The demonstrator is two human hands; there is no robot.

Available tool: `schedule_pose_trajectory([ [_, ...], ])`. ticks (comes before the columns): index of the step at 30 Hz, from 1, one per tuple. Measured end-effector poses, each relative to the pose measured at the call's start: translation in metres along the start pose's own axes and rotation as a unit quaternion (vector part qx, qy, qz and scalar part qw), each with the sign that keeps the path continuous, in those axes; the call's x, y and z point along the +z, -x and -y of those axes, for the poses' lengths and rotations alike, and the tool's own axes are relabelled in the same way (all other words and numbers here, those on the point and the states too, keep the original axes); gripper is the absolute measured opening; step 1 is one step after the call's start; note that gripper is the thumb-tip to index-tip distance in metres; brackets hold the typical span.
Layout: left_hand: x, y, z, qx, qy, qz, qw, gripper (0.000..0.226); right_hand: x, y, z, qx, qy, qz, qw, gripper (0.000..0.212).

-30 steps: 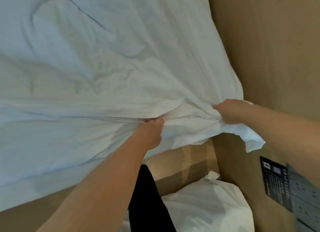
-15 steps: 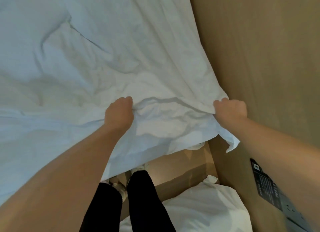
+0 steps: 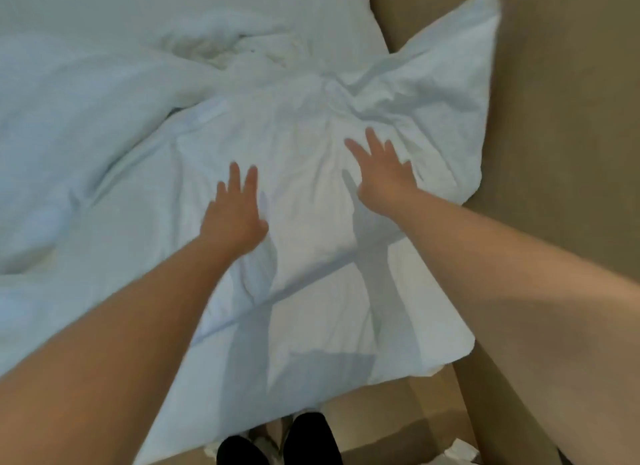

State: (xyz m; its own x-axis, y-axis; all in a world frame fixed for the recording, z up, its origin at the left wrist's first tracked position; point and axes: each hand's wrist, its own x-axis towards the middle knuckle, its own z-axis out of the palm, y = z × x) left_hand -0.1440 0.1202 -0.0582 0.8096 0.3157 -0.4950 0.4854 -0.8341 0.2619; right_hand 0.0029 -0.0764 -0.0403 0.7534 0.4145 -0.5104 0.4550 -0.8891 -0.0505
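A white sheet [image 3: 304, 222] lies crumpled over the bed, its near corner folded back on top of itself. My left hand [image 3: 233, 215] rests flat on the folded part with fingers straight and spread. My right hand [image 3: 382, 168] lies flat further right, fingers spread over a wrinkled patch. Neither hand holds any cloth. A pointed corner of the sheet [image 3: 485, 21] sticks up against the wall at the upper right.
A tan wall panel [image 3: 571, 118] runs along the right side of the bed. Bunched white bedding [image 3: 214, 45] lies at the far middle. My dark-trousered legs [image 3: 311, 440] stand on the brown floor [image 3: 398, 416] at the bed's near edge. More white cloth [image 3: 460, 450] lies at the bottom right.
Both hands were gripping the sheet's edge and lifting it; they have let go, the fold is laid onto the bed, and both palms now lie flat on it.
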Motion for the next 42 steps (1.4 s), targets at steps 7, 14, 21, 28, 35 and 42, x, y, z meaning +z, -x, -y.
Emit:
schedule_pose_trajectory([
  [7,0.147,0.015,0.003,-0.006,-0.12,0.156,0.98,0.114,0.14,-0.008,-0.039,-0.031,0.244,0.03,0.969,0.101],
  [14,0.164,-0.012,0.007,0.118,-0.198,0.067,0.971,0.038,0.145,-0.017,-0.058,-0.088,0.281,0.031,0.955,0.028],
  [21,0.153,0.051,-0.003,0.2,-0.154,0.353,0.901,0.05,0.169,0.121,-0.077,-0.077,0.206,0.299,0.929,0.051],
  [28,0.064,-0.054,-0.011,0.181,-0.038,0.066,0.98,0.023,0.078,-0.005,-0.039,-0.038,0.086,0.122,0.988,0.021],
  [35,-0.029,-0.168,0.006,0.151,-0.081,-0.107,0.979,0.026,0.001,-0.126,-0.009,0.035,-0.088,-0.07,0.993,0.025],
  [42,-0.038,-0.315,0.088,-0.09,0.107,-0.178,0.974,0.083,-0.011,-0.306,0.078,0.008,-0.405,-0.023,0.914,0.086],
])
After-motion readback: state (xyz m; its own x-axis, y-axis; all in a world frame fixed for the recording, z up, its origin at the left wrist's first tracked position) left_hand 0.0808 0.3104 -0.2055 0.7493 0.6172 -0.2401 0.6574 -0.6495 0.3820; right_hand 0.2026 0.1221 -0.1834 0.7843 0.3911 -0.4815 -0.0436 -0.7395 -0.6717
